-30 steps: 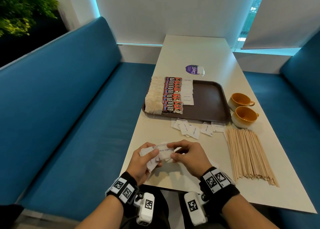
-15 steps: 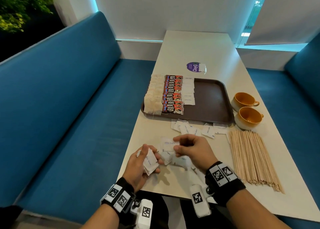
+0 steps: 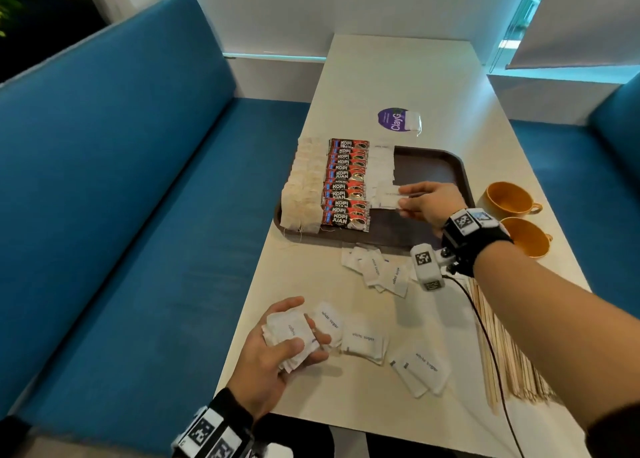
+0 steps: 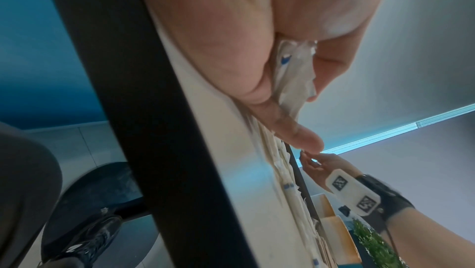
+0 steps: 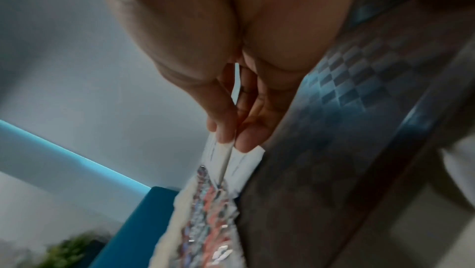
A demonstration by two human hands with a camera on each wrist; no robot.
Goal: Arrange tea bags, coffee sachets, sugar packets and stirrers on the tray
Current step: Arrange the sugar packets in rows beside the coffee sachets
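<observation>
Right hand (image 3: 429, 205) pinches sugar packet (image 3: 388, 196) over tray (image 3: 462, 177); left hand (image 3: 277, 357) grips packet stack (image 3: 289, 333).

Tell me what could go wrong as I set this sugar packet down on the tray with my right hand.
The right hand pinches a sugar packet by one edge just beside the coffee sachets, so it may land crooked or nudge the sugar column out of line. The left hand grips a loose stack of packets at the table edge; some could slip off. The right forearm also hangs over the stirrers and might scatter them.
</observation>
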